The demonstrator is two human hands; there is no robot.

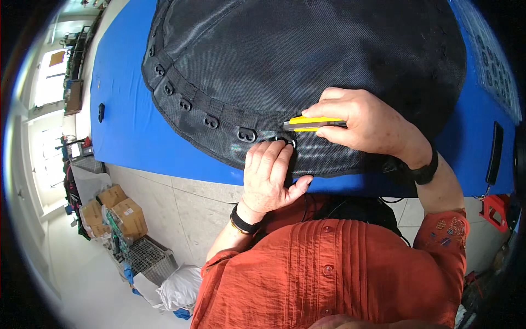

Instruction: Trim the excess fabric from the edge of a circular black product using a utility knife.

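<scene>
A large black fabric piece (285, 60) with a curved edge lies spread in front of me. Along its near left border runs a strip with several black plastic buckles (211, 121), each with two holes. My right hand (364, 122) grips a yellow utility knife (315, 124), its tip pointing left and touching or just over the strip. Close below the tip, my left hand (269, 174) presses its fingers on the fabric's edge, thumb out to the right. Part of a light ring (294, 143) shows beside its fingertips; what lies under those fingers is hidden.
The table has a blue cover (123, 131). A small black object (101, 112) lies at its left, a long black strip (494, 153) at its right, near a clear sheet (487, 55). A red tool (495, 213) hangs at the right edge. Cardboard boxes (129, 219) stand on the floor.
</scene>
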